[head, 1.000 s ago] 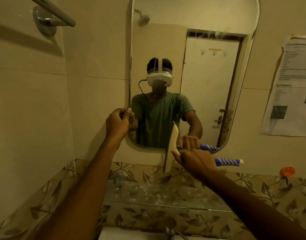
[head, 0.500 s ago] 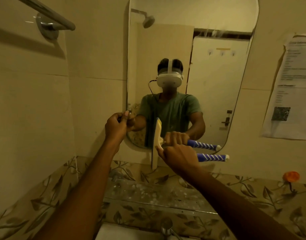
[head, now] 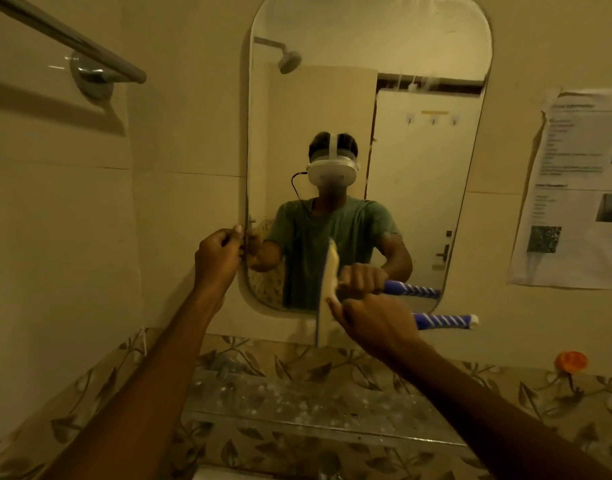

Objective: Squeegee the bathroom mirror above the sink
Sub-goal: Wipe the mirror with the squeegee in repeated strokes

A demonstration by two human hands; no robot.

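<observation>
The right hand (head: 377, 323) grips the squeegee (head: 327, 292) by its blue striped handle, blade upright against the lower centre of the mirror (head: 418, 46), probably for a sideways pass. The left hand (head: 217, 254) pinches the mirror's left edge, likely steadying it.

A metal towel bar (head: 72, 32) is fixed high on the left wall. A printed paper sheet (head: 574, 188) hangs on the right wall; an orange object (head: 572, 361) sits below it on the leaf-patterned tile band (head: 366, 372).
</observation>
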